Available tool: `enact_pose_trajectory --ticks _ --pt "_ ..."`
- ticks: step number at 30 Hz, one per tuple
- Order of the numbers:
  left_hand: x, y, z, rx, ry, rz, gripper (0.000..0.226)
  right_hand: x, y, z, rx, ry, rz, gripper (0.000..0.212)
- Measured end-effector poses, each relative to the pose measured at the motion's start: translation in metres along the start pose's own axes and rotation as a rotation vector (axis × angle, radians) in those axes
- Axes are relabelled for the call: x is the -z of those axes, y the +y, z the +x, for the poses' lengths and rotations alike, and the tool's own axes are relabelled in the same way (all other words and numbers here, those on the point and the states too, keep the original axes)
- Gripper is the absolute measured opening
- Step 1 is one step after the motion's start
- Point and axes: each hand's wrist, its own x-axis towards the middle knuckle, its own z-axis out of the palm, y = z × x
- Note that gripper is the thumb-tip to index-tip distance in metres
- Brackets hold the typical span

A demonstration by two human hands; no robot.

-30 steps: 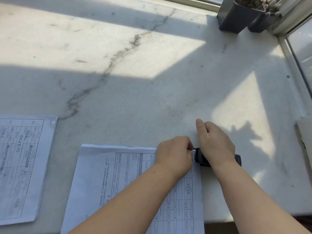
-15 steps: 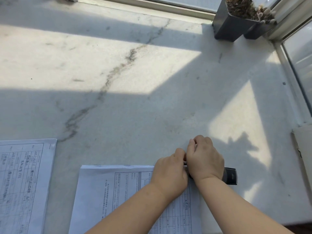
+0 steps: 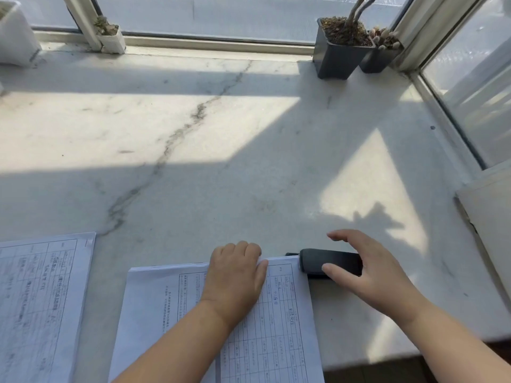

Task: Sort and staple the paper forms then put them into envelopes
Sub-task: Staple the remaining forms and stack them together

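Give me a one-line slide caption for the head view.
Left hand holds the paper forms at their top edge; open right hand touches the black stapler at their corner.

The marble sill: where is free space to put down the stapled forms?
Bare marble sill lies between the two form stacks and the window pots, and between the left stack and the middle stack. It is crowded at the middle stack's far right corner, around the stapler and both hands.

The left hand (image 3: 235, 275) is pressing down on the paper forms (image 3: 279, 313) while the right hand (image 3: 370, 269) is resting, fingers spread, over the stapler (image 3: 326, 262) at their corner.
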Motion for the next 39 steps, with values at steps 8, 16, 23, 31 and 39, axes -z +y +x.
enact_pose_trajectory --ticks 8,16,23,31,39 --pt "-0.002 -0.026 -0.006 0.029 0.158 0.035 0.009 0.003 0.037 0.008 -0.006 -0.024 -0.259 0.049" --pt "0.010 -0.068 0.042 -0.003 0.111 0.038 0.026 0.023 0.059 0.036 -0.160 0.097 -0.257 0.048" --pt "0.024 -0.048 0.019 -0.022 0.231 0.020 0.021 -0.012 0.036 -0.001 -0.039 0.489 -0.291 0.048" --pt "0.021 -0.028 -0.092 -0.036 -0.364 0.187 0.103 -0.112 0.005 -0.084 -0.285 0.038 -0.318 0.074" --pt "0.042 -0.007 -0.060 0.127 -0.672 0.290 0.110 -0.082 -0.008 -0.089 -0.356 -0.173 -0.210 0.072"
